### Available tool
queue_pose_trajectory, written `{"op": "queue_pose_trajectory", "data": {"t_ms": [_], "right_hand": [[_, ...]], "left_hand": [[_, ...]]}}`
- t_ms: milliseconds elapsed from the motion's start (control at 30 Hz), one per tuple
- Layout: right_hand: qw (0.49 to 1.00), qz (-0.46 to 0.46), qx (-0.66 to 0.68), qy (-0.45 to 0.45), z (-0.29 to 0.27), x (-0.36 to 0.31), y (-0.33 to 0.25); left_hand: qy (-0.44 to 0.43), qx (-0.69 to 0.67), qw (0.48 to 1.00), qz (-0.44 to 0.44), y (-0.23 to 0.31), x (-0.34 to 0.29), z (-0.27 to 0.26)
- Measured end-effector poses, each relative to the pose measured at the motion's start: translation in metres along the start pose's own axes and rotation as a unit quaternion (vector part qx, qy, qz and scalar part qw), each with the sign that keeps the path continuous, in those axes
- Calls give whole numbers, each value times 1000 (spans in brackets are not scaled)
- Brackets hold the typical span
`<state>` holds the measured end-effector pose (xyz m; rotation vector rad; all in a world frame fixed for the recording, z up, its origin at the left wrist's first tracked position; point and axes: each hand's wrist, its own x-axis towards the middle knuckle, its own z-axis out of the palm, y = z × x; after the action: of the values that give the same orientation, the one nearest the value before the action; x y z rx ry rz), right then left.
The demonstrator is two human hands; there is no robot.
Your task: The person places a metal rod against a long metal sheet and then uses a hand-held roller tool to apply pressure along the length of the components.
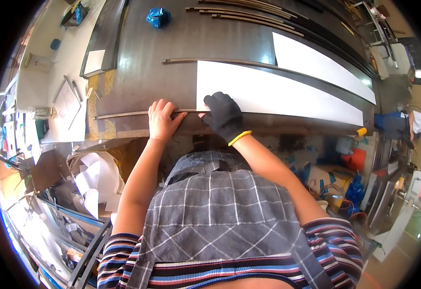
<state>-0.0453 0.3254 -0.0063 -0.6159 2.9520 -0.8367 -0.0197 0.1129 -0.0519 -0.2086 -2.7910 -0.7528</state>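
A long, thin brown strip (pixel 124 114) lies along the near side of the dark worktable, meeting the near edge of a long white sheet (pixel 278 91). My bare left hand (pixel 163 119) is closed over the strip, thumb pointing right along it. Just to its right, my right hand (pixel 224 114), in a black glove with bare fingertips and a yellow cuff, is closed with its fingers curled at the sheet's near left corner, where the strip runs under it. A second brown strip (pixel 181 61) borders the sheet's far side.
Another white sheet (pixel 321 67) and several strips (pixel 254 17) lie farther back on the worktable (pixel 143 82). Crumpled blue plastic (pixel 158 17) sits at the far left. A yellow-handled tool (pixel 361 132) is at the right edge. Below left, a carton (pixel 129 156) holds white scraps. A person (pixel 398 126) is far right.
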Motion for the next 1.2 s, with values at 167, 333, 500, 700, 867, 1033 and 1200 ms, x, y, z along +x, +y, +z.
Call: {"op": "queue_pose_trajectory", "data": {"t_ms": [167, 333, 500, 700, 867, 1033, 1200], "right_hand": [[997, 39, -62, -37, 15, 10, -5], [996, 55, -63, -18, 15, 7, -6], [993, 87, -73, -10, 20, 4, -12], [995, 61, -76, -28, 13, 7, -12], [994, 21, -109, -24, 15, 10, -14], [987, 1, -153, -41, 15, 16, -18], [977, -25, -206, -54, 15, 20, -39]], "left_hand": [[3, -14, 1000, 13, -1, 1, 0], [-2, -14, 1000, 7, -3, 0, -2], [6, -19, 1000, 12, -4, -1, -1], [6, -19, 1000, 9, -2, -1, -2], [14, -21, 1000, 17, -2, -1, -1], [12, -21, 1000, 14, -2, -2, -2], [24, -24, 999, 18, -4, -3, -2]]}}
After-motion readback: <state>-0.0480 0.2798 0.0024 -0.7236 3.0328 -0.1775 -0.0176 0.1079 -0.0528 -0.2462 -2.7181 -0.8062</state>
